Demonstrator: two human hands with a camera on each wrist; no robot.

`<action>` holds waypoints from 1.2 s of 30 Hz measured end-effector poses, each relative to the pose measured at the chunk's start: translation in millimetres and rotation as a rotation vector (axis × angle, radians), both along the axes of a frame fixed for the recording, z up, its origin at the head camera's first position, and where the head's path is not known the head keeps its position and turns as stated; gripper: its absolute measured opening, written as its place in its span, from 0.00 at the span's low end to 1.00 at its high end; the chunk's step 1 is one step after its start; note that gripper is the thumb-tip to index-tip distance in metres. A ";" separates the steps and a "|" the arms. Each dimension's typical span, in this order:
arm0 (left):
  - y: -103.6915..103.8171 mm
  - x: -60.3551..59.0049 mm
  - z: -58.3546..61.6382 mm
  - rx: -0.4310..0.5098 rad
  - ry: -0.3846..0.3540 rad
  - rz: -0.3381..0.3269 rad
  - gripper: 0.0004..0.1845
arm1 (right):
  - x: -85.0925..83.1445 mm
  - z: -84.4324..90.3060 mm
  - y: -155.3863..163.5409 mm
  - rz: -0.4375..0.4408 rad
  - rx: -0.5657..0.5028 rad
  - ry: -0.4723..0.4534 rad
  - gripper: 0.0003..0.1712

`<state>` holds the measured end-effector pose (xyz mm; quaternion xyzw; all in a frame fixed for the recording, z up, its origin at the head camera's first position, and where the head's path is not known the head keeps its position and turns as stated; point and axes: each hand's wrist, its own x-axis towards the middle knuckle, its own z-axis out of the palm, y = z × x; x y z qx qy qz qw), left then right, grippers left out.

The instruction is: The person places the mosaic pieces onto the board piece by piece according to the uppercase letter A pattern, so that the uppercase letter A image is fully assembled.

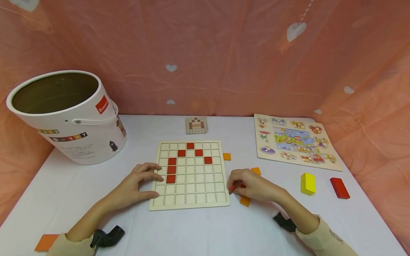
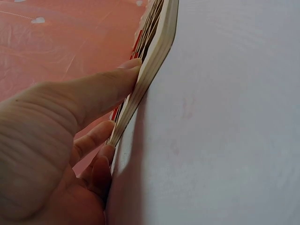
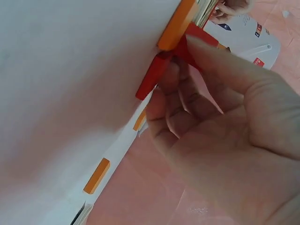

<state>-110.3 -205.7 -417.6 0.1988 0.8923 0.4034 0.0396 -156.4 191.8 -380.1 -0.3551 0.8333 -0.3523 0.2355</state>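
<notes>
A pale wooden grid board [image 1: 195, 200] lies flat with several red squares in its cells, stepping up the left side to a peak and down the right. Resting along its left edge is my left hand [image 1: 137, 183], with thumb and fingertips touching the rim; the left wrist view shows the thumb [image 2: 105, 89] against the board's side. Just off the right edge, my right hand [image 1: 251, 185] pinches a red square tile [image 1: 232, 189] between thumb and fingers. A second red tile [image 3: 153, 77] lies under those fingers, beside an orange tile [image 1: 245, 201].
Behind the board sits a small pattern card [image 1: 196, 125]. A large white bucket [image 1: 83, 135] stands at back left, an animal puzzle board [image 1: 298, 142] at back right. A yellow block [image 1: 308, 184] and a red block [image 1: 340, 188] lie far right. An orange piece [image 1: 46, 242] lies front left.
</notes>
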 end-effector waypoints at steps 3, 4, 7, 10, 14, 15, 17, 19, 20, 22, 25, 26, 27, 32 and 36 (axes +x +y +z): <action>-0.2 0.1 -0.1 0.002 -0.002 -0.001 0.18 | -2.7 2.5 -0.8 -0.002 0.000 0.000 0.08; -0.1 -0.1 -0.1 0.000 -0.003 -0.001 0.18 | -4.5 3.8 -1.2 -0.004 -0.003 0.001 0.07; -0.1 -0.8 -0.2 -0.002 -0.001 -0.001 0.18 | -13.5 8.0 -5.3 -0.011 -0.012 0.005 0.07; 0.1 -2.0 0.1 0.001 0.001 -0.003 0.18 | -26.5 11.0 -15.2 -0.012 -0.050 0.017 0.08; -0.4 -2.1 1.3 0.011 0.003 -0.008 0.18 | -43.1 12.9 -35.5 -0.021 -0.086 0.057 0.06; -0.6 -2.0 1.4 0.015 0.003 -0.010 0.18 | -46.2 13.1 -41.0 -0.030 -0.088 0.059 0.06; -0.9 -1.6 1.4 0.021 0.005 -0.011 0.18 | -51.7 13.1 -51.1 -0.032 -0.084 0.074 0.05; -0.9 -1.2 1.2 0.023 0.008 -0.013 0.18 | -55.2 12.9 -59.8 -0.036 -0.067 0.076 0.05; -0.9 -1.0 1.2 0.024 0.009 -0.015 0.18 | -56.4 13.0 -63.3 -0.039 -0.051 0.083 0.05; -0.7 -0.9 1.0 0.020 0.014 -0.014 0.18 | -57.8 13.3 -68.8 -0.042 -0.026 0.094 0.05; -0.6 -0.5 1.1 0.012 0.017 -0.010 0.18 | -57.2 14.4 -73.4 -0.068 0.006 0.107 0.06; -0.6 -0.4 1.1 0.012 0.016 -0.009 0.18 | -57.0 14.2 -74.1 -0.075 0.011 0.110 0.06; -0.6 -0.2 1.1 0.011 0.015 -0.009 0.18 | -56.7 14.0 -74.5 -0.080 0.012 0.110 0.06; -0.6 0.1 1.0 0.014 0.013 -0.009 0.18 | -54.7 12.1 -73.4 -0.087 0.008 0.120 0.07; -0.4 0.2 0.9 0.011 0.000 -0.006 0.18 | -51.9 13.4 -70.0 -0.063 -0.001 0.153 0.09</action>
